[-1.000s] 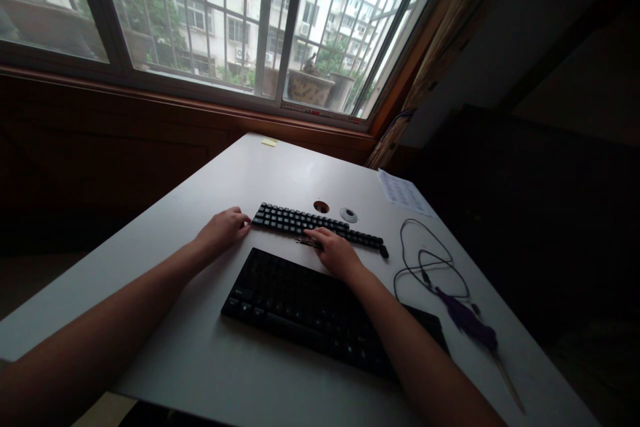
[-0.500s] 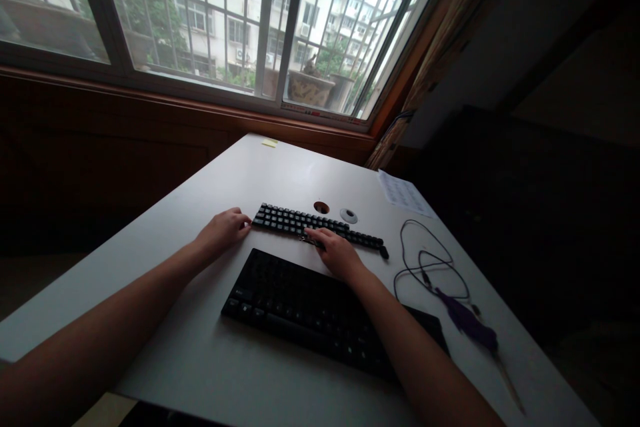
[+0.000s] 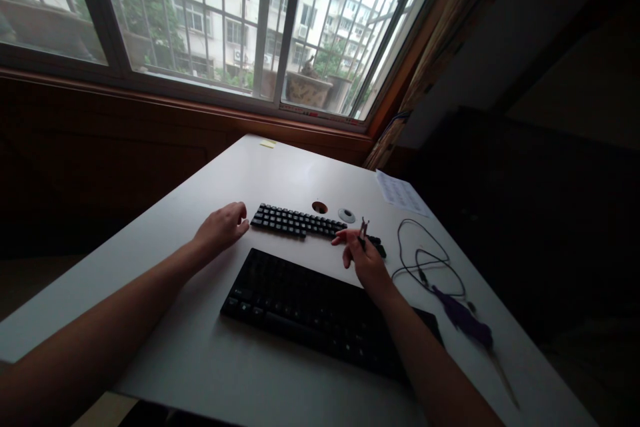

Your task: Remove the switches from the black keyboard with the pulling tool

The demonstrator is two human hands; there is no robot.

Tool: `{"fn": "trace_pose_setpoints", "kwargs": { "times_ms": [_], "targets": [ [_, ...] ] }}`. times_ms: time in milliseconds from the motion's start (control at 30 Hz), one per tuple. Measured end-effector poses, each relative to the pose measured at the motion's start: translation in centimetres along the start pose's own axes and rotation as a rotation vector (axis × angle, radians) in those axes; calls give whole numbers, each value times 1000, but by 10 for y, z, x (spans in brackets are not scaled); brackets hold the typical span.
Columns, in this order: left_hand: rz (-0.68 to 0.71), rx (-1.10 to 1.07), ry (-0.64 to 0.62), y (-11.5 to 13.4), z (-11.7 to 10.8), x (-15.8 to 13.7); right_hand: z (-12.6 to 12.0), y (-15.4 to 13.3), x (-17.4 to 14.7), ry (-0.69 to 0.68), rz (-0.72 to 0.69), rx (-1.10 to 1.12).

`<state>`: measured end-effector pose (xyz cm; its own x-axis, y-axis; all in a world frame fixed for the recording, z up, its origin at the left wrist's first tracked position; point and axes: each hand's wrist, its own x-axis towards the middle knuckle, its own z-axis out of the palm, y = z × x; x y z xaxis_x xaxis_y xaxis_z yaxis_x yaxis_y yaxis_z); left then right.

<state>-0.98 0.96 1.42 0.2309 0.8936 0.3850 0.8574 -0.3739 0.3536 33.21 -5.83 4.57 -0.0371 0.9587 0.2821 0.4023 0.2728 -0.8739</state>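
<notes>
Rows of loose black keycaps [image 3: 285, 219] lie lined up on the white desk. Just off their left end rests my left hand [image 3: 223, 227], its fingers loosely curled, thumb apart, with nothing in it. Over the right part of the rows my right hand [image 3: 364, 257] holds a small two-pronged metal keycap puller [image 3: 363, 228], prongs pointing up; its other fingers are spread. My hand covers some of the caps there. Nearer to me lies a black keyboard [image 3: 300, 307], partly under my right forearm; white legends show on its near rows, while its far part is too dark to make out.
Behind the keycaps are a round cable hole [image 3: 320, 207] and its grey cover [image 3: 347, 215]. A coiled cable [image 3: 440, 247] and a purple brush-like tool [image 3: 465, 320] with a pale stick lie right. Printed paper [image 3: 403, 192] and a yellow note [image 3: 267, 144] lie toward the window.
My right hand has moved right along the keycap rows and turned the puller's prongs upward. My left hand has drawn slightly away from the rows' end.
</notes>
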Motion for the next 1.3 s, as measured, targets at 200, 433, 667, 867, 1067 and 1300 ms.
{"fn": "trace_pose_setpoints", "kwargs": {
  "times_ms": [200,433,667,867,1067,1300],
  "targets": [
    [89,-54,139,10,-2,-1,-10,-11,-31,86,66,-19],
    [212,-124,137,20,-2,-5,-11,-4,-57,220,246,95],
    [298,-180,78,30,2,-10,-13,11,-65,218,231,51],
    [434,-227,22,36,5,-13,-12,11,-68,207,226,16],
    [524,-240,-35,36,7,-15,-10,5,-70,143,195,36],
    [566,-239,-83,36,9,-15,-11,-1,-71,125,148,-31]
  ]
}}
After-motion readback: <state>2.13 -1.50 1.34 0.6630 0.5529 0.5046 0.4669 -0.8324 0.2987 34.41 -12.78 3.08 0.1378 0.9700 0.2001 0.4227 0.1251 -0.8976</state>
